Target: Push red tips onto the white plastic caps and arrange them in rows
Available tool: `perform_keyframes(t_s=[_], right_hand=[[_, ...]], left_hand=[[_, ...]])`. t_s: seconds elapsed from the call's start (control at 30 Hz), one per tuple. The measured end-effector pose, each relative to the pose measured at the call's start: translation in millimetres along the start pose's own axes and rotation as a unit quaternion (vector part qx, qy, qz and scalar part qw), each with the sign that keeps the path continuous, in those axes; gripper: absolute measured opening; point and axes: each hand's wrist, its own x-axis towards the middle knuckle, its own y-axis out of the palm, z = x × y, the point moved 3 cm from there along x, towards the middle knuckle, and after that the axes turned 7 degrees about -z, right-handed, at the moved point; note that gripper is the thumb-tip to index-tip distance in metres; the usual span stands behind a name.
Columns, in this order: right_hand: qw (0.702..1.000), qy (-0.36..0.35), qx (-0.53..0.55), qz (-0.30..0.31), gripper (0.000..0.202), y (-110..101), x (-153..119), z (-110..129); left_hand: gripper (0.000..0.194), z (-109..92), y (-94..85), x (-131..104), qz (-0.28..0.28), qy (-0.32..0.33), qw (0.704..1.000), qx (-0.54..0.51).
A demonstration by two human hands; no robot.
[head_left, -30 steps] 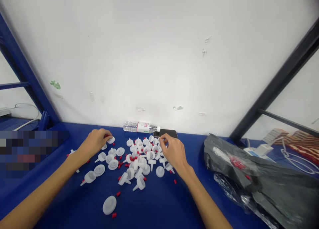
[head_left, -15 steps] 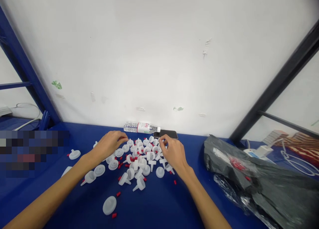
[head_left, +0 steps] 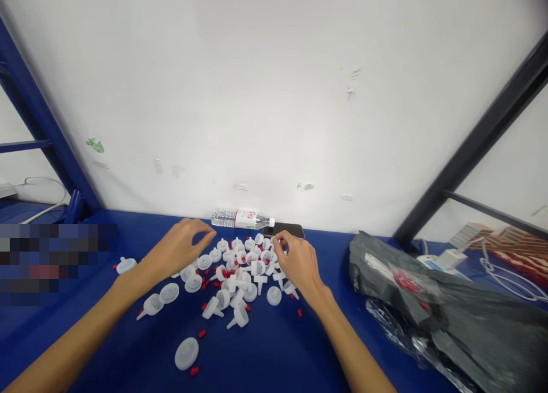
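A pile of white plastic spout caps [head_left: 243,276], with small red tips [head_left: 217,286] on and among them, lies on the blue surface [head_left: 257,353]. At the pile's back left, my left hand [head_left: 182,246] hovers with thumb and fingers apart and nothing visible between them. My right hand [head_left: 296,259] is at the back right edge of the pile, thumb and forefinger pinched together. White caps lie right beside those fingertips, and I cannot make out what the pinch holds. Nearer me are a loose round white cap [head_left: 186,353] and a red tip [head_left: 194,371].
Behind the pile, a clear plastic bottle [head_left: 244,219] lies on its side next to a dark phone [head_left: 289,230]. A grey plastic bag [head_left: 445,307] spreads over the right side. Blue metal posts [head_left: 45,125] and a white wall [head_left: 240,96] stand behind.
My left hand has shifted slightly left and its thumb has parted from the fingers. My right hand keeps its pinch in nearly the same place.
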Motion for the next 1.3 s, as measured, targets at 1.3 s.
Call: perform_keyframes(t_s=[1.3], right_hand=[[0.999,0.031,0.026,-0.028,0.062,7.9,14.9,-82.9]], left_hand=[[0.057,149.0,-8.4,-72.9,-0.176,-0.227,0.957,-0.032]])
